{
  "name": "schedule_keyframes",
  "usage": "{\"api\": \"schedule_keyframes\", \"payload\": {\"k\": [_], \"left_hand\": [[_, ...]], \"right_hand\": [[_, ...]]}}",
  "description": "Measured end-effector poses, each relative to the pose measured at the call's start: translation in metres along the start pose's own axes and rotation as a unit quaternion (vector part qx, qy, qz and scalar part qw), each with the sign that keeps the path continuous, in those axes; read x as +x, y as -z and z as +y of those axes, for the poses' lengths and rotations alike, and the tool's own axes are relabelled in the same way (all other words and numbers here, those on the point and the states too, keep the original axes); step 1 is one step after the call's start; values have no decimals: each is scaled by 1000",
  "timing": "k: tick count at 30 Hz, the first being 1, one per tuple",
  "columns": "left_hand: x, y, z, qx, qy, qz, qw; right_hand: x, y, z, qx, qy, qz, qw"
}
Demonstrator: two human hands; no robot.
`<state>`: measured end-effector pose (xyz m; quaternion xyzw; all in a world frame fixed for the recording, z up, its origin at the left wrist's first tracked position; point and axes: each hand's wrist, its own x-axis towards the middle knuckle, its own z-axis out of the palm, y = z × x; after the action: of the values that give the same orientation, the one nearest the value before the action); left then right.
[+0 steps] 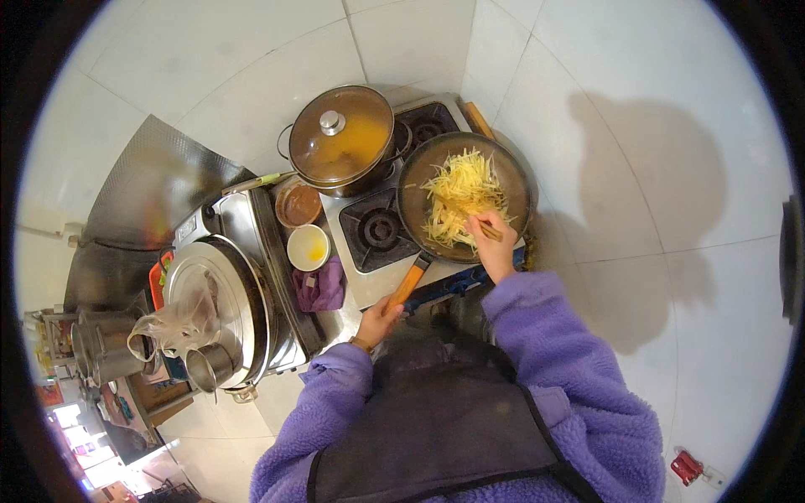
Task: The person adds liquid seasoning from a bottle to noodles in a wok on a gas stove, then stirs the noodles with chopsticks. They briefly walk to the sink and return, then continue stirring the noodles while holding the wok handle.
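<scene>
My left hand [377, 322] grips the orange-brown handle [405, 284] of a dark frying pan [519, 188] on the right side of the gas stove. Inside the pan lies a heap of pale yellow shredded vegetable [466, 179], which looks like potato. My right hand [494, 242] is over the pan's near side, closed around wooden chopsticks [490, 231]. Their lower ends reach into the shreds, so the tips are partly hidden.
Behind the pan's left side stands a pot with a glass lid [339, 135]. Left of the bare burner [380, 229] are a bowl of brown sauce [298, 205], a white bowl [308, 248] and a purple cloth [320, 285]. A round metal lid [236, 267] bears a plastic bag [179, 320]. Tiled wall [604, 302] borders the right.
</scene>
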<state>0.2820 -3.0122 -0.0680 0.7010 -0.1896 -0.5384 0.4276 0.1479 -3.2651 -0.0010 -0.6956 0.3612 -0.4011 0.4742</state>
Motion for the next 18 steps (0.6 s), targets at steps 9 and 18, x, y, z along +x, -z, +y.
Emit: {"api": "schedule_keyframes", "payload": {"k": [9,18], "left_hand": [[1,2,0,-60,18,-10,998],[-3,12,4,-59,26,1,998]], "right_hand": [[-8,34,-9,-76,2,-100,992],[12,43,-34,-109,72,-159,979]]}}
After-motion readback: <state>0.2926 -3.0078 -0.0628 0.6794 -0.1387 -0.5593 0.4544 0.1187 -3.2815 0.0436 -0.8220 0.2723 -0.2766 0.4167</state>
